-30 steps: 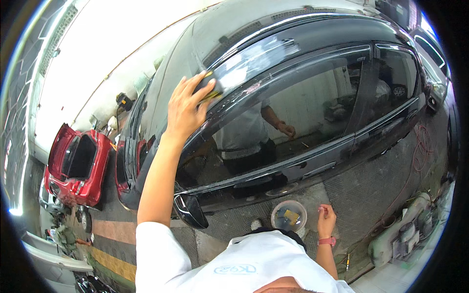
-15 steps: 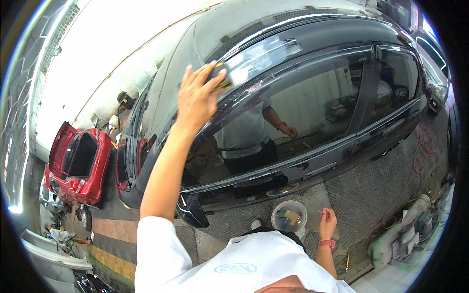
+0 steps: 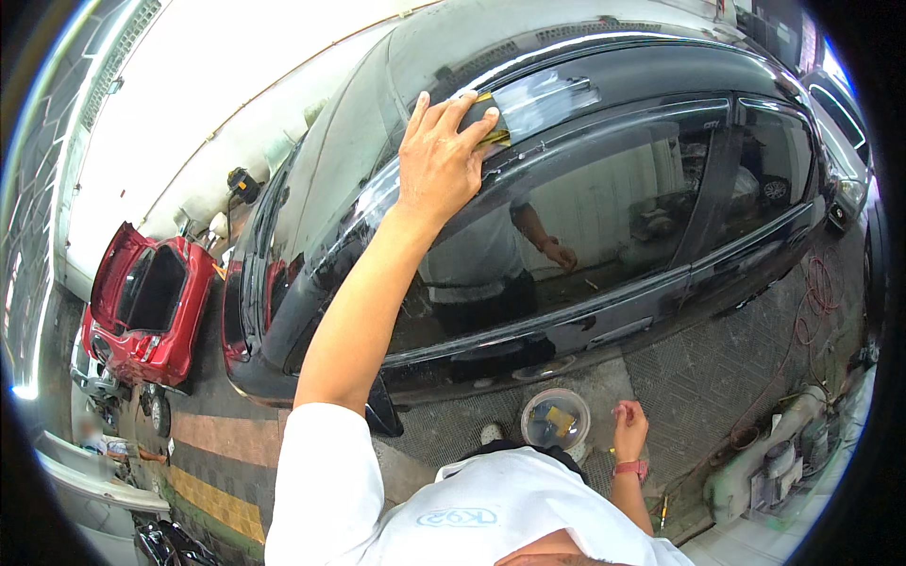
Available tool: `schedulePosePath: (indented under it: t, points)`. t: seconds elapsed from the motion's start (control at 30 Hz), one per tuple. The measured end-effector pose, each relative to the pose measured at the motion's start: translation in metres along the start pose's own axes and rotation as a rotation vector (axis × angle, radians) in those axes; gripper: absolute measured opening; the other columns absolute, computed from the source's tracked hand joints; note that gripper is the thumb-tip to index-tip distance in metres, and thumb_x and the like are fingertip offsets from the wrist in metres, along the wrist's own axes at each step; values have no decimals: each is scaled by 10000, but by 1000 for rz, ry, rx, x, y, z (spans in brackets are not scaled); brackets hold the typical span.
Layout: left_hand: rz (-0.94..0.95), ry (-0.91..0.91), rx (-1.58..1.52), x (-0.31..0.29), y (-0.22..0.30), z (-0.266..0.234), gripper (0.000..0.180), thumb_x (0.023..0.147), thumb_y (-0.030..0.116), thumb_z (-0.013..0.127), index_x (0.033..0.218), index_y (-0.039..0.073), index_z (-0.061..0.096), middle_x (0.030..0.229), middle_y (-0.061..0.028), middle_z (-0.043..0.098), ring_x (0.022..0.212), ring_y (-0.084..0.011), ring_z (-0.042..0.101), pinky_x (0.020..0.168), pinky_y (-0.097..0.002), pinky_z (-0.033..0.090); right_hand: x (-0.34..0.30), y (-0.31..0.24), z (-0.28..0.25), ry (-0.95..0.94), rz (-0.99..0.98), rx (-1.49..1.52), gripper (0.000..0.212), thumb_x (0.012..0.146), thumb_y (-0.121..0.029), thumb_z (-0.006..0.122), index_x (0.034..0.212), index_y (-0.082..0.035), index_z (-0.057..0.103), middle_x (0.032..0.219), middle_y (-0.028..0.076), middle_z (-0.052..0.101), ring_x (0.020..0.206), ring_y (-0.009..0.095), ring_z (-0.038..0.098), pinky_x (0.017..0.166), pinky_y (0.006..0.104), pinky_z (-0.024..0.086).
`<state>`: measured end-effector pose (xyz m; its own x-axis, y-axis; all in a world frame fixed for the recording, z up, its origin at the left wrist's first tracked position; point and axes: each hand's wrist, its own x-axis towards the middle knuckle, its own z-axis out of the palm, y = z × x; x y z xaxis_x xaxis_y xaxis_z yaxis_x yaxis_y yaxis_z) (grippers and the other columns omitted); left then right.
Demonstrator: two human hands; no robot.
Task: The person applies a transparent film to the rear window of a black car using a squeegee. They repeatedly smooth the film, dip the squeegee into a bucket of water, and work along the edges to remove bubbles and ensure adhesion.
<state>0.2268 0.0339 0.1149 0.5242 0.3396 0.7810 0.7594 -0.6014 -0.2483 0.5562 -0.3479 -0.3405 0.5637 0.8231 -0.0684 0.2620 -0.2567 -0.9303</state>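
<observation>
My left hand (image 3: 440, 170) reaches up and presses a piece of dark sandpaper with a yellow edge (image 3: 493, 125) against the roof edge of a black car (image 3: 651, 74). The fingers are bent over it. Just right of it, a pale, dull grey-white patch (image 3: 547, 102) lies on the roof edge above the front side window (image 3: 576, 226). My right hand (image 3: 630, 430) hangs low by my side, fingers loosely curled and apart, with nothing visible in it. Left of that hand stands a clear round tub (image 3: 526, 415) with yellow and dark pieces inside.
The car's side mirror (image 3: 382, 411) juts out below my left arm. A red car body (image 3: 175, 311) stands at the left. Red hose (image 3: 819, 292) lies coiled on the floor at the right, near a greenish compressor-like machine (image 3: 731, 486).
My left hand has slid right and slightly up along the roof edge with the sandpaper, onto the pale patch's left part. The right hand has barely moved.
</observation>
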Motion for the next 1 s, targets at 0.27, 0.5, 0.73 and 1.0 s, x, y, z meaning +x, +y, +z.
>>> schedulePosePath:
  t: [0.27, 0.5, 0.73, 1.0]
  points:
    - [1, 15, 42, -36, -9, -13, 525, 882, 165, 898, 1396, 240, 828, 1518, -94, 736, 1378, -335, 699, 1305, -621, 444, -3, 11, -7, 9, 36, 2, 106, 1105, -37, 692, 1164, 15, 763, 1009, 104, 811, 924, 170, 782, 853, 332, 606]
    - [10, -13, 64, -41, -12, -18, 550, 893, 184, 895, 1434, 236, 805, 1553, -93, 711, 1404, -314, 682, 1312, -598, 437, -2, -17, -9, -18, 11, -50, 107, 1104, -29, 689, 1167, 17, 762, 991, 101, 814, 919, 162, 782, 856, 333, 611]
    - [21, 42, 22, -5, 14, 4, 502, 896, 160, 876, 1392, 207, 810, 1501, -111, 720, 1388, -335, 677, 1302, -600, 451, -1, 5, -11, 4, 3, -52, 118, 1086, -24, 697, 1175, 15, 765, 998, 116, 825, 901, 200, 793, 845, 349, 615]
    - [-1, 4, 81, -46, -9, -17, 525, 908, 177, 883, 1424, 245, 809, 1536, -94, 716, 1372, -334, 691, 1297, -592, 464, -6, -3, -5, 29, -15, -45, 112, 1086, -28, 699, 1160, 10, 773, 978, 126, 828, 906, 203, 804, 844, 355, 618]
